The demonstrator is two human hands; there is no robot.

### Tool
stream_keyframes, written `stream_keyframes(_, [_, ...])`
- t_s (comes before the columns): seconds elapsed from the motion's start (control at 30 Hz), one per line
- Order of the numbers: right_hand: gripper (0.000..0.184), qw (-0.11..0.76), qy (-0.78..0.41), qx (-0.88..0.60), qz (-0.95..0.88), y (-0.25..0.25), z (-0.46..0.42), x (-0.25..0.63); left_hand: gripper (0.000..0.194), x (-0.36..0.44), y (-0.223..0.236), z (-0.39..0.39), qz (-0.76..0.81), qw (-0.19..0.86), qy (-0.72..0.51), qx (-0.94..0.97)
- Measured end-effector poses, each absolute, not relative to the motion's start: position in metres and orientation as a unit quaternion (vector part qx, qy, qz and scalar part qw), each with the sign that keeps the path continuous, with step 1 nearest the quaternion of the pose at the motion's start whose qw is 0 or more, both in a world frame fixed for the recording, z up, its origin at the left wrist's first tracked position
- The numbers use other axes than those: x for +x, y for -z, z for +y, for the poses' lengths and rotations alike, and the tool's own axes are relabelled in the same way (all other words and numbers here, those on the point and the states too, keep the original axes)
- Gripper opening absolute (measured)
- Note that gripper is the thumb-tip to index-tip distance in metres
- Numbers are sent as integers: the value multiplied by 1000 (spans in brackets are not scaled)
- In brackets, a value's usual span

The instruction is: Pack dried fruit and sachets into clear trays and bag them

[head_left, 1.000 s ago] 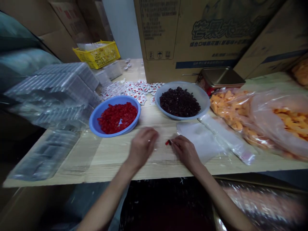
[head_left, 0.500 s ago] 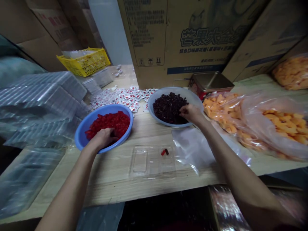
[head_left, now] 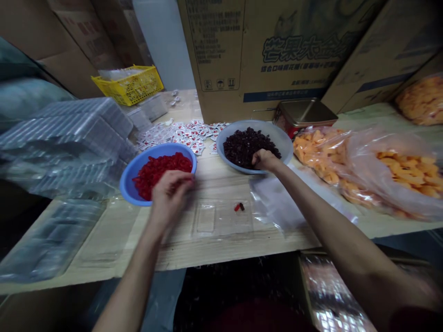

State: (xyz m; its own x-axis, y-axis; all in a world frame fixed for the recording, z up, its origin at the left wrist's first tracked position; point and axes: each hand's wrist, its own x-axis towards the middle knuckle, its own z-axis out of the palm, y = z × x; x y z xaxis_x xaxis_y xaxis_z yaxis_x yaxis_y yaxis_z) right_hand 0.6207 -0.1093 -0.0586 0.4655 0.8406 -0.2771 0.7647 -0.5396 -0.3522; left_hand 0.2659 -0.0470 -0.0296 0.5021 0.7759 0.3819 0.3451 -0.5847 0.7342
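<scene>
My left hand (head_left: 170,191) hovers just right of the blue bowl (head_left: 128,182) of red dried fruit, fingers curled together; what they hold is hidden. My right hand (head_left: 265,160) rests at the near rim of the grey-blue bowl (head_left: 287,140) of dark dried fruit, fingers pinched in the fruit. Between my arms lies a clear plastic tray (head_left: 221,217) on the wooden table. One red piece and one dark piece (head_left: 239,207) lie in its right compartment.
Stacks of clear trays (head_left: 69,138) fill the left side. Small red-and-white sachets (head_left: 180,133) lie behind the bowls. Bags of orange dried fruit (head_left: 380,170) sit at right, a clear bag (head_left: 277,207) beside the tray, a metal tin (head_left: 304,113), cardboard boxes and a yellow basket (head_left: 128,85) behind.
My left hand came out of the red bowl toward the tray. My right hand drew back to the dark bowl's near rim. One second ago both hands were at the tray.
</scene>
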Motion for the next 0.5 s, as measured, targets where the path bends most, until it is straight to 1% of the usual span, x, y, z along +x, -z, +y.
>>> stream_keyframes(0.07, [26, 88, -216, -857, -460, 56, -109, 619, 18, 289, 41, -95, 289, 378, -309, 824])
stream_keyframes(0.1, [23, 87, -219, -859, -455, 55, -109, 619, 12, 300, 50, -115, 271, 392, -270, 837])
stream_keyframes(0.17, [17, 91, -223, -861, -447, 52, -109, 618, 6, 318, 72, -143, 234, 371, -216, 872])
stream_keyframes(0.2, [17, 98, -222, -862, -446, 51, -109, 618, 7, 324, 83, -151, 217, 351, -203, 888])
stream_keyframes(0.3, [16, 148, -195, -859, -449, 50, -113, 621, 12, 328, 98, -161, 191, 305, -213, 908])
stream_keyframes(0.37, [10, 198, -162, -853, -455, 48, -119, 622, 14, 320, 91, -158, 199, 296, -238, 903])
stream_keyframes(0.43, [7, 251, -127, -843, -460, 43, -132, 617, 17, 302, 72, -147, 224, 289, -277, 889])
stream_keyframes(0.5, [10, 350, -104, -800, -476, 36, -155, 604, 20, 277, 48, -123, 273, 258, -326, 868])
